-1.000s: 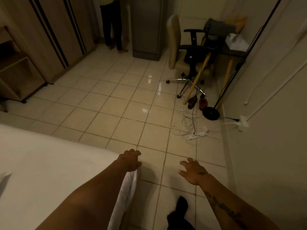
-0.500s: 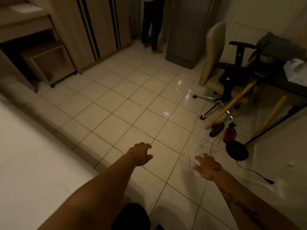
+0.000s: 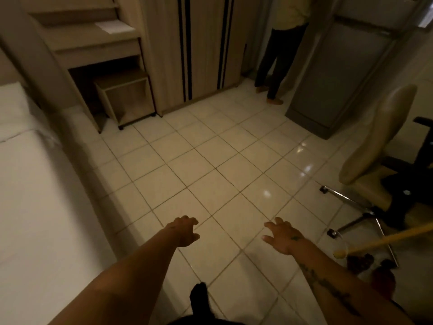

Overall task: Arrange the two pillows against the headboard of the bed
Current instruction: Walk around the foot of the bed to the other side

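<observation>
Both arms reach out over the tiled floor [image 3: 210, 165], beside the white bed [image 3: 35, 195]. The left hand [image 3: 185, 232] and the right hand [image 3: 281, 238] hang open with fingers spread, holding nothing. I cannot see any pillows on the bed.

text: none legible | paper sheet [image 3: 112, 26] on shelf at 11 o'clock: blank or too blurred to read
</observation>
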